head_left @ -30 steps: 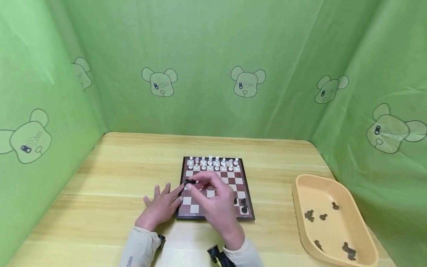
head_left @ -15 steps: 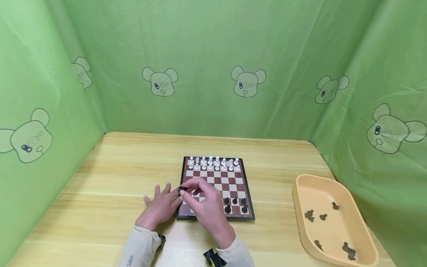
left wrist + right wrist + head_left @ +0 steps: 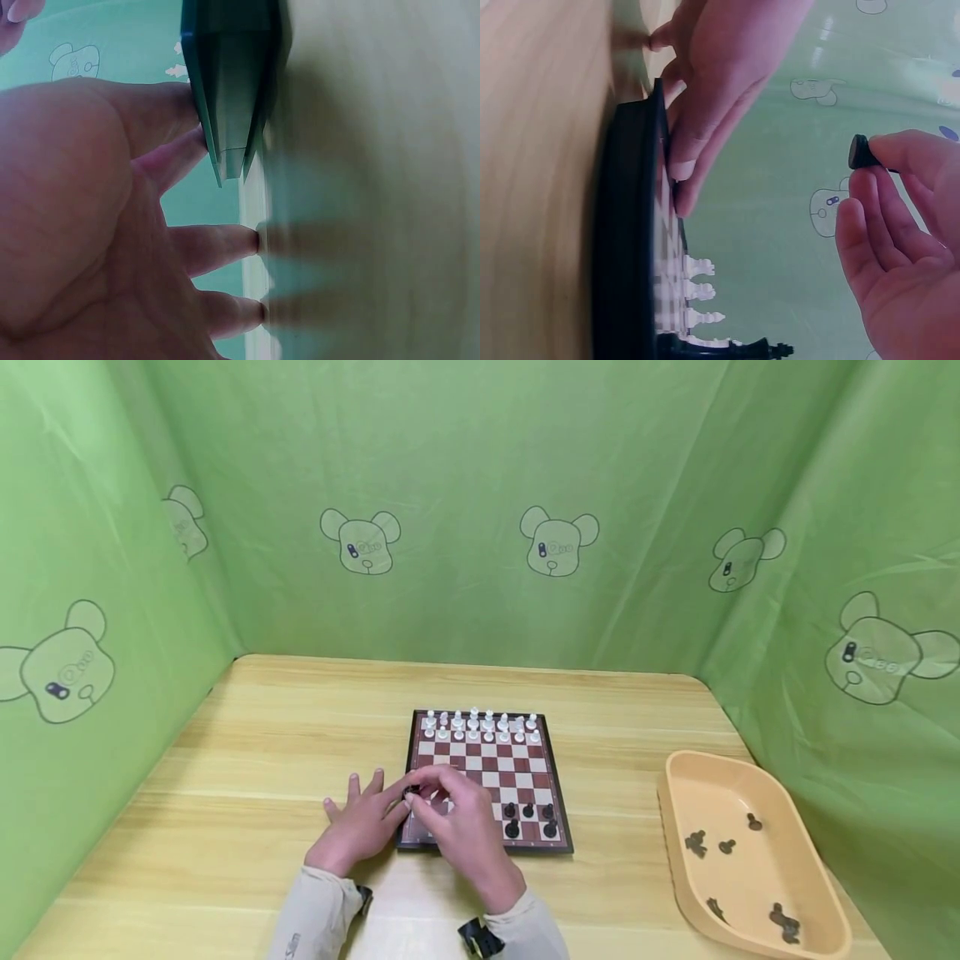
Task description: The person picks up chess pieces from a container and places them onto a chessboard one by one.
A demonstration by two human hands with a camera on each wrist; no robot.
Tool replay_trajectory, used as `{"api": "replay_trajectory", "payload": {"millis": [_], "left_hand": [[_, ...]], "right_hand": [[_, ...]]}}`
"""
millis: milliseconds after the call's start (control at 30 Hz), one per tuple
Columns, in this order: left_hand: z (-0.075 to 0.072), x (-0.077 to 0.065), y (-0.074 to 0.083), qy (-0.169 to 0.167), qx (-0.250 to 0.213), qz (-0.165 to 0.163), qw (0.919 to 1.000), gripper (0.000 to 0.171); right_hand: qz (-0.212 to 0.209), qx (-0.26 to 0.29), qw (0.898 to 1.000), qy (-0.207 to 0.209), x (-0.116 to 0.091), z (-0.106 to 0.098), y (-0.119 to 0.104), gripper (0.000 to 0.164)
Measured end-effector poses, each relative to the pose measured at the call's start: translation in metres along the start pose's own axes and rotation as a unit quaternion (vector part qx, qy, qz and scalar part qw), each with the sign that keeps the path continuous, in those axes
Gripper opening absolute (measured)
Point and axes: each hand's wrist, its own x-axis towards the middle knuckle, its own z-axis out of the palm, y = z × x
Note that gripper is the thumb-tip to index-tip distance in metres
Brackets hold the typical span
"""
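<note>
My right hand (image 3: 461, 814) pinches a small black chess piece (image 3: 862, 152) between thumb and fingertips, above the left part of the chessboard (image 3: 525, 767). In the right wrist view its round base faces outward and the fingers cover its top. My left hand (image 3: 363, 827) is spread flat-fingered at the board's left edge. Its thumb and index finger rest on that edge, while other fingertips touch the table, as the left wrist view shows. White chess pieces (image 3: 473, 720) fill the two far rows. Several black chess pieces (image 3: 512, 829) stand at the near right.
An orange-yellow tray (image 3: 678, 860) stands to the right on the wooden table (image 3: 615, 760), with several dark chess pieces (image 3: 727, 847) lying in it. Green cloth walls (image 3: 465, 610) with bear-head prints enclose the table's back and sides.
My right hand has moved left and nearer to me with the black chess piece, uncovering more black pieces at the near right. My left hand has stayed at the board's edge.
</note>
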Motion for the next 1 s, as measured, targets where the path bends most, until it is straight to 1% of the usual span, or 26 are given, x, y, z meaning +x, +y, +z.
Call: {"api": "replay_trajectory", "payload": {"millis": [133, 400, 633, 767, 1000], "left_hand": [[-0.001, -0.001, 0.001, 0.0, -0.002, 0.0, 1.0, 0.05], [-0.001, 0.0, 0.0, 0.001, 0.01, -0.002, 0.9999, 0.049], [0.0, 0.001, 0.0, -0.001, 0.015, -0.003, 0.9999, 0.049], [0.0, 0.002, 0.0, -0.001, 0.012, -0.002, 0.9999, 0.049], [0.002, 0.003, 0.0, -0.005, 0.006, -0.004, 1.0, 0.052]], "right_hand": [[0.005, -0.001, 1.0, -0.018, -0.002, 0.003, 0.004, 0.023], [0.049, -0.02, 0.997, -0.049, -0.004, 0.007, 0.007, 0.021], [0.066, -0.037, 0.995, -0.068, -0.006, 0.008, 0.01, 0.022], [0.084, -0.049, 0.991, -0.091, -0.006, 0.008, 0.011, 0.022], [0.125, -0.091, 0.98, -0.126, -0.008, 0.007, 0.012, 0.023]]}}
